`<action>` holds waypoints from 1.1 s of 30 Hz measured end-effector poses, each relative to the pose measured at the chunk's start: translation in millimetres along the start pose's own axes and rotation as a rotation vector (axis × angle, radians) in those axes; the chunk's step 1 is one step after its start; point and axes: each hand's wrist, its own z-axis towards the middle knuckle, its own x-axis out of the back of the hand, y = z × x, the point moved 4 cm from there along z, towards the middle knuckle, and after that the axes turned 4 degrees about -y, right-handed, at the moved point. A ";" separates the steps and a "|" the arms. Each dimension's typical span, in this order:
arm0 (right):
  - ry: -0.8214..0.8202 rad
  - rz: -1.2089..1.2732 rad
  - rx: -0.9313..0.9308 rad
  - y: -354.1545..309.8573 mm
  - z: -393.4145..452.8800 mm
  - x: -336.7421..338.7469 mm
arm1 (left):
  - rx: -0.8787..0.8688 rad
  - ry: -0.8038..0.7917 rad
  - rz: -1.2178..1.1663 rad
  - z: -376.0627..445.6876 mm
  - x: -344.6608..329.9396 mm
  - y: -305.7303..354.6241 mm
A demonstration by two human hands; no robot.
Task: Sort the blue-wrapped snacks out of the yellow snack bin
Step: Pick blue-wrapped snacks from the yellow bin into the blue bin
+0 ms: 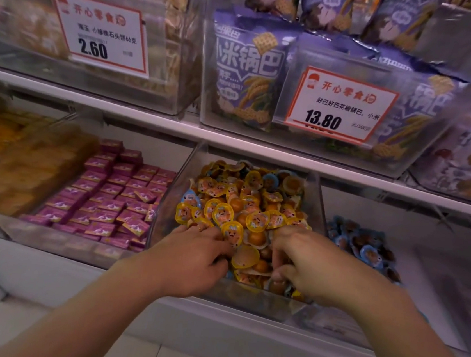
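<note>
- The yellow snack bin [313, 193], a clear plastic tub on the lower shelf [261, 149], is heaped with small yellow-wrapped snacks [243, 205]; every place below is given from this bin.
- A blue-wrapped snack [191, 198] lies against the bin's left wall, on top of the heap; another blue-wrapped one [270, 180] shows near the back.
- The left hand [190, 257] is in the bin's front left part, fingers curled down into the heap; whether they grip anything cannot be told.
- The right hand [304, 262] is in the front right part, fingers bent into the snacks; its grip is hidden too.
- Right of the bin lies a pile of blue-wrapped snacks [364, 248].
- Left of the bin is a tub of pink packets [114, 197].
- Above the bin, on the upper shelf, stand purple bags [246, 74] behind a price card [341, 105] reading 13.80.
</note>
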 end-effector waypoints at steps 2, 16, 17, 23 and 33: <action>0.048 0.079 0.004 3.5 -0.5 1.4 | -0.003 0.007 0.029 -1.4 -0.9 0.0; 0.350 -0.167 0.095 -6.0 24.5 -18.1 | 0.125 0.245 -0.269 -1.0 8.9 -19.8; 0.321 -0.133 0.112 -5.2 23.1 -17.2 | 0.108 0.208 -0.258 -1.2 7.7 -18.3; 0.091 -0.107 0.136 -0.5 14.8 -14.9 | 0.023 -0.021 -0.273 -6.2 7.9 -5.7; 0.333 0.037 0.060 0.6 15.8 -1.5 | 0.020 -0.010 -0.544 -12.7 15.6 -4.1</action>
